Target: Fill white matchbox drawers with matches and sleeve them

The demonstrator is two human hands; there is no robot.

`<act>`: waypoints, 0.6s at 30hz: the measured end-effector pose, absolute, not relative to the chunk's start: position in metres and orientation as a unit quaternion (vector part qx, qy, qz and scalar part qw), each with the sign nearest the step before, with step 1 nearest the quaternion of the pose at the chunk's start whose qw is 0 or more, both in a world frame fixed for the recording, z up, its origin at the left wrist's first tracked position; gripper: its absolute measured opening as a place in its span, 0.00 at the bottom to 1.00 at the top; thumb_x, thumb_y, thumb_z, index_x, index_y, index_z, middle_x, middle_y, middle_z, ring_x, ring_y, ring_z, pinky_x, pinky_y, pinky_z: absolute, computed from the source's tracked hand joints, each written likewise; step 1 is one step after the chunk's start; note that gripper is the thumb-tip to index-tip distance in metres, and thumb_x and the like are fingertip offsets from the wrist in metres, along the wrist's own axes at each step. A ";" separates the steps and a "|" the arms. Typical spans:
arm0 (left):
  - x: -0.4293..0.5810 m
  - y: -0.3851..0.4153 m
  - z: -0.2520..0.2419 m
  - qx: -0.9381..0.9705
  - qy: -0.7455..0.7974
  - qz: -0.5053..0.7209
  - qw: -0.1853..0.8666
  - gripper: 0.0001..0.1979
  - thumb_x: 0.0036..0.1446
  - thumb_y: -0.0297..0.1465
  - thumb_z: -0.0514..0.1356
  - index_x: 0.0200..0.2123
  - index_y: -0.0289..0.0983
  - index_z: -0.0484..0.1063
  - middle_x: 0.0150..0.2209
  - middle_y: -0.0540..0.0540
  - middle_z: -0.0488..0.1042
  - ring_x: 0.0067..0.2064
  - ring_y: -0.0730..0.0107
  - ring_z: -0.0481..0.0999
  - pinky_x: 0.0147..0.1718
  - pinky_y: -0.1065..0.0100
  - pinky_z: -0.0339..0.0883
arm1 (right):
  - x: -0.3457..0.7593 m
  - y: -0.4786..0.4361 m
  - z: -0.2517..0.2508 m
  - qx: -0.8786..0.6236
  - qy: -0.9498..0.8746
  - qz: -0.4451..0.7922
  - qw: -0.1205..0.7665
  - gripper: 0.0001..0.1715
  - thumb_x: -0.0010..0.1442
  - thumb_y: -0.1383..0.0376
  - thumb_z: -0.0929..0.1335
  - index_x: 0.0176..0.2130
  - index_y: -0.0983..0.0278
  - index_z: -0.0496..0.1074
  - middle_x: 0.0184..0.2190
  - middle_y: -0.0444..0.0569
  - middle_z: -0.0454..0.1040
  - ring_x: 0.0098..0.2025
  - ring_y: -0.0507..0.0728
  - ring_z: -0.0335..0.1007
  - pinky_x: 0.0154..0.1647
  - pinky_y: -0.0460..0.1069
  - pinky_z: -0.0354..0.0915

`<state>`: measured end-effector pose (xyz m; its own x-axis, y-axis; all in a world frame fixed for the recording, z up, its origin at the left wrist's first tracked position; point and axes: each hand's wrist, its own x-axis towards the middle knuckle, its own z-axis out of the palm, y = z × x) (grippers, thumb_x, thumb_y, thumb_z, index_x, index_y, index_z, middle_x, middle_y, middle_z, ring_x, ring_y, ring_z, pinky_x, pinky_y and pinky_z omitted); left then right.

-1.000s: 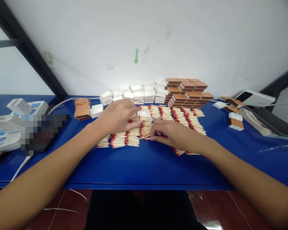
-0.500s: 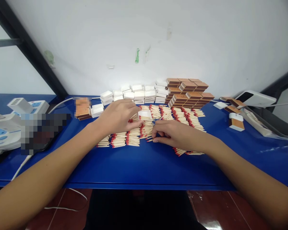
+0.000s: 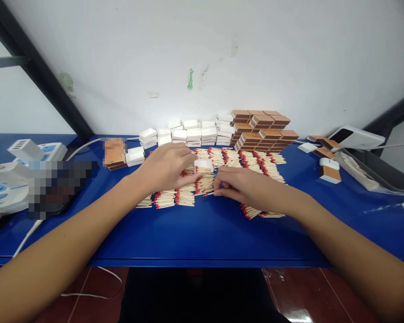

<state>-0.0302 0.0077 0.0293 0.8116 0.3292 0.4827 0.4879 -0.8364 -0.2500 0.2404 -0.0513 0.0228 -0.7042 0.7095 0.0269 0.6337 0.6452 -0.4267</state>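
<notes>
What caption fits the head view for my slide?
Left hand holds a white tray while right hand pinches red-tipped matches on the blue table.

Only two bare forearms and two bare hands show of the person. The slim, smooth left forearm (image 3: 70, 242) is uncovered along all its visible length, from the picture's edge to the wrist, and ends in the left hand (image 3: 164, 168) with long, slender fingers. The right forearm (image 3: 350, 242) is equally bare up to the edge; the right hand (image 3: 245, 188) shows its knuckles faintly across the back. The nails are too small to make out. Between the arms, a black shape (image 3: 195, 296) may be dark clothing; that cannot be told.
</notes>
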 end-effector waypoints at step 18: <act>-0.017 -0.008 0.026 -0.942 -0.169 -0.244 0.158 0.22 0.74 0.45 0.56 0.39 0.34 0.80 0.32 0.43 0.80 0.35 0.62 0.79 0.39 0.60 0.75 | 0.232 -0.047 0.016 -0.383 -0.889 -0.008 0.253 0.07 0.76 0.62 0.66 0.44 0.62 0.71 0.38 0.50 0.71 0.36 0.57 0.65 0.35 0.51 0.58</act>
<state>-0.0172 -0.0076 0.0259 0.8238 0.2400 0.5135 0.3948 -0.8930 -0.2161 0.2325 -0.0466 0.0160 -0.5790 0.6760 0.4558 0.6841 0.7070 -0.1795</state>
